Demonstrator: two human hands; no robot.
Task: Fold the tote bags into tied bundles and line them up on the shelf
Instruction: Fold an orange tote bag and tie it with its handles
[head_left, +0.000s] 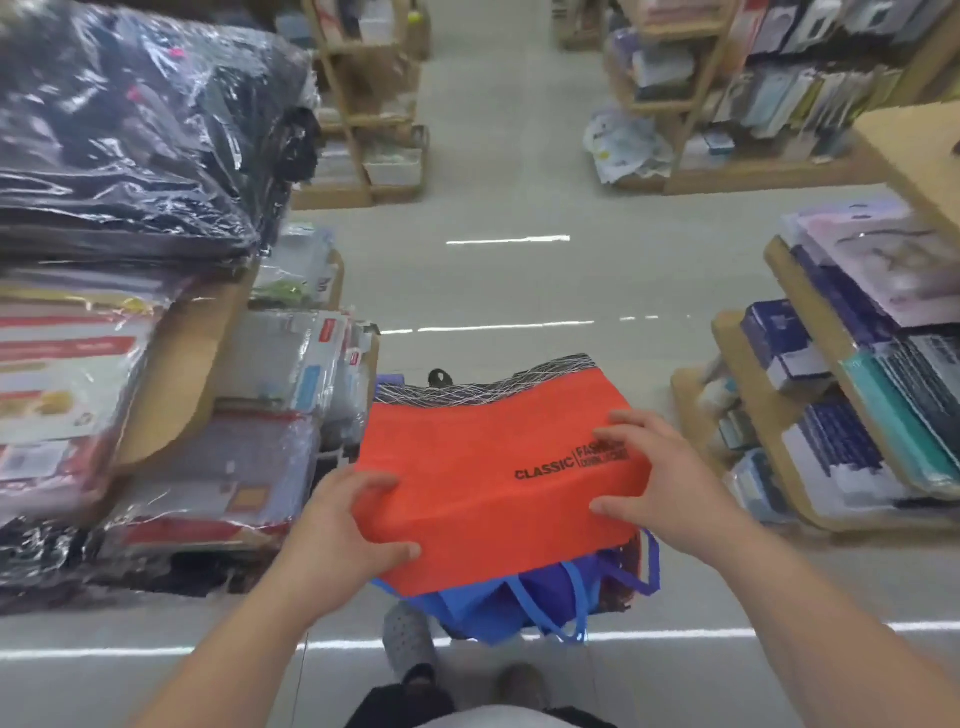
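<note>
Item: orange tote bag (483, 467), folded flat, black "CLASSIC" print on its upper face, held level between both grips above the floor (509, 280). Left grip (337, 525): forearm reaching forward from lower left, fingers curled onto the bag's left edge, thumb pinching its near edge; grasping the bag. Right grip (660, 483): forearm reaching in from lower right, fingers spread on top over the print, thumb pressed to the near right edge; likewise grasping the bag. Beneath the grips: blue bags (467, 608) and a purple bag (540, 582), blue handles hanging loose. Just beyond the grips, at the orange bag's far edge: a black-and-white patterned bag (483, 387). Outward of the left grip: a shelf (171, 364) of plastic-wrapped goods. Outward of the right grip: a shelf of boxed stock (800, 415).
</note>
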